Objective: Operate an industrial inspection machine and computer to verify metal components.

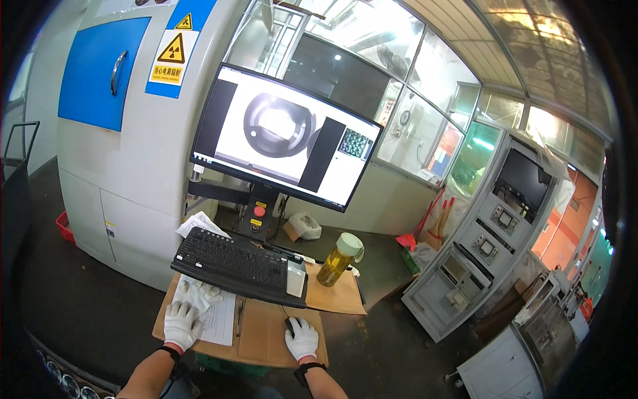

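Black mouse (289, 325) held by right fingers (303, 325), left fingers (176, 310) loosely spread on printed sheet (220, 324), yellow radiation-warning label (171, 53)

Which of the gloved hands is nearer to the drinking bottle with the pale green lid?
Right. The right hand, on the black computer mouse, is below and left of the bottle in the picture; the left hand, by the paper sheet, is much farther left.

Monitor (287, 138) behind keyboard (229, 263); bottle (337, 262) right of keyboard; paper (218, 324) left of mouse (290, 325).
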Demonstrator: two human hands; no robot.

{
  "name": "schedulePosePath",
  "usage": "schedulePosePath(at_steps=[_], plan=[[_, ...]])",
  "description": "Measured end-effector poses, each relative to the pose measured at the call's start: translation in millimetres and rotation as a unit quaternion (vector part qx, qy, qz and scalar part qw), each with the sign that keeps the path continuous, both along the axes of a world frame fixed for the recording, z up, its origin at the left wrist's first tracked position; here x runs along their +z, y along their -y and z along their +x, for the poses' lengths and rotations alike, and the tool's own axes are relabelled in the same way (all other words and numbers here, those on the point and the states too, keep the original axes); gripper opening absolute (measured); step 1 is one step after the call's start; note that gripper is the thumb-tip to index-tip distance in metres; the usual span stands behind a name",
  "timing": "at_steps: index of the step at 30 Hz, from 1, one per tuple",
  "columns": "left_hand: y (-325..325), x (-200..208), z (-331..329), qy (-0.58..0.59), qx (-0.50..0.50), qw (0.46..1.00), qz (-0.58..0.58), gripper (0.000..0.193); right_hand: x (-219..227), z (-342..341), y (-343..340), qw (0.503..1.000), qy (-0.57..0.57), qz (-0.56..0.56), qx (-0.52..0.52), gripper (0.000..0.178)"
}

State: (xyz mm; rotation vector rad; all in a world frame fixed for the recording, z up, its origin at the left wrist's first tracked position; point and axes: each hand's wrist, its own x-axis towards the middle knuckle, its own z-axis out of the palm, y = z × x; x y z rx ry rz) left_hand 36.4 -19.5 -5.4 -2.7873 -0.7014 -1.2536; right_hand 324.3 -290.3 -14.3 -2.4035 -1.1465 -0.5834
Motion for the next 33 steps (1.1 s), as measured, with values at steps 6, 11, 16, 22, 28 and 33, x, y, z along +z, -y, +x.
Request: schedulePosePath(at_steps=[6,11,16,22,28,33], plan=[[0.0,-2.4,-0.7,-0.01,-0.006,1.0,-0.021,0.03,1.5,-1.1,0.1,1.0,-0.005,-0.002,-0.002,0.045],[0.4,-2.1,-0.9,-0.008,-0.006,1.0,-0.029,0.026,4.4,-1.4,0.5,1.0,-0.011,-0.007,0.005,0.042],[-0.7,-3.6,-1.4,-0.013,-0.006,0.999,-0.033,0.027,3.6,-0.9,0.3,1.0,-0.016,-0.006,0.011,0.041],[-0.8,-4.1,-0.2,-0.009,-0.001,1.0,-0.017,0.029,1.3,0.4,-0.7,1.0,-0.008,-0.006,-0.001,0.046],[0.4,-2.2,-0.8,-0.006,0.0,1.0,-0.003,0.029,1.8,-0.2,-0.5,0.999,-0.021,-0.019,-0.018,0.048],[-0.5,-5.7,-2.2,-0.018,-0.005,0.999,-0.027,0.029,-4.7,1.5,0.1,0.999,0.005,-0.022,-0.023,0.051]])
